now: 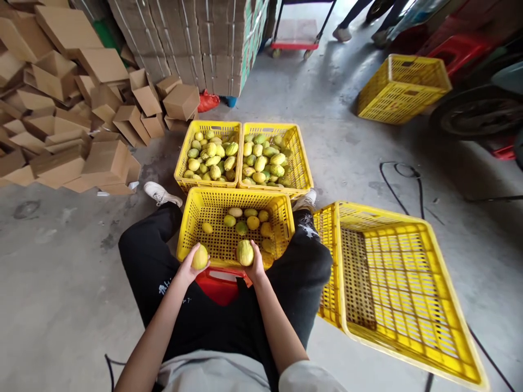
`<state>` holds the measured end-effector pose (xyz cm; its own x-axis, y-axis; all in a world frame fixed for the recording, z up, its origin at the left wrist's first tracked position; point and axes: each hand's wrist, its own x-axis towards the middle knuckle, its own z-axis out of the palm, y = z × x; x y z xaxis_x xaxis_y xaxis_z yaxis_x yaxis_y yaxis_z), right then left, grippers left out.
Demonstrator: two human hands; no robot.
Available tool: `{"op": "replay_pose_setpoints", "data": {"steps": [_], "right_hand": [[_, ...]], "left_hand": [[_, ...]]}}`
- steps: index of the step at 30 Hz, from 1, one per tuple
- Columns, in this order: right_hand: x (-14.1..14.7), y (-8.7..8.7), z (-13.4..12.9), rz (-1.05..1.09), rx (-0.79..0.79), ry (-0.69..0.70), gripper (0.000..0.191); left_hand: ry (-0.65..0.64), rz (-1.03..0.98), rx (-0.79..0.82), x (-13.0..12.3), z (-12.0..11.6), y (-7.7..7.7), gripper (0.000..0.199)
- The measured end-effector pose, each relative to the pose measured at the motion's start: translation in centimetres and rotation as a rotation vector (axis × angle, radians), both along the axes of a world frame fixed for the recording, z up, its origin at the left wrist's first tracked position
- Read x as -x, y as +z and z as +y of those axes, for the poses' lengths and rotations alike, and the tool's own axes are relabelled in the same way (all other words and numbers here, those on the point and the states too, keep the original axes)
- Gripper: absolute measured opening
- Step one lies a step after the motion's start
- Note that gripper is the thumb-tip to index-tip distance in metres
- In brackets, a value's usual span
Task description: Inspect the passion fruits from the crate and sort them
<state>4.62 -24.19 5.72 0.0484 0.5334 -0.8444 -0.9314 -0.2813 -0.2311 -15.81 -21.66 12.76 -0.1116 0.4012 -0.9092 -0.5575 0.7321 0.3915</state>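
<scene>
My left hand (191,267) is wrapped round a smooth yellow oval fruit (200,257), over the near left rim of a yellow plastic crate (196,207) between my legs. In my right hand (256,264) is a larger, striped yellow-green fruit (245,253), held above the crate's near side. Several loose fruits (241,227) lie on the crate's perforated floor, mostly to the right. Just beyond stand two fuller crates: the left crate (180,169) is heaped with yellow and green fruits (212,158), and the right crate (304,163) holds a similar pile (265,158).
At my right, a big yellow crate (408,272) lies tilted beside my knee. Cardboard boxes (61,120) are heaped at the left. Farther off are a red trolley (296,43), another yellow crate (400,90), a person's legs (355,16) and a wheel (478,114). A black cable (402,201) crosses the floor.
</scene>
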Motion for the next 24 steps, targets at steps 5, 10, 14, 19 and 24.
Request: {"op": "replay_pose_setpoints", "data": {"steps": [5, 10, 14, 19, 24], "right_hand": [[0.2, -0.4, 0.1, 0.034, -0.019, 0.047, 0.032], [0.4, -1.3, 0.1, 0.026, -0.027, 0.067, 0.028], [0.5, -1.1, 0.4, -0.005, -0.031, 0.007, 0.024], [0.4, -0.4, 0.7, -0.02, -0.057, -0.031, 0.025], [0.0, -1.0, 0.3, -0.082, -0.075, 0.058, 0.026]], "left_hand": [[0.11, 0.017, 0.011, 1.2, -0.3, -0.6, 0.009], [0.149, 0.023, 0.024, 1.5, -0.3, -1.3, 0.01], [0.044, -0.038, 0.022, 1.5, -0.2, -1.6, 0.011], [0.024, -0.031, 0.072, 0.9, -0.1, -0.7, 0.015], [0.02, -0.011, -0.014, -0.7, 0.2, 1.1, 0.013]]}}
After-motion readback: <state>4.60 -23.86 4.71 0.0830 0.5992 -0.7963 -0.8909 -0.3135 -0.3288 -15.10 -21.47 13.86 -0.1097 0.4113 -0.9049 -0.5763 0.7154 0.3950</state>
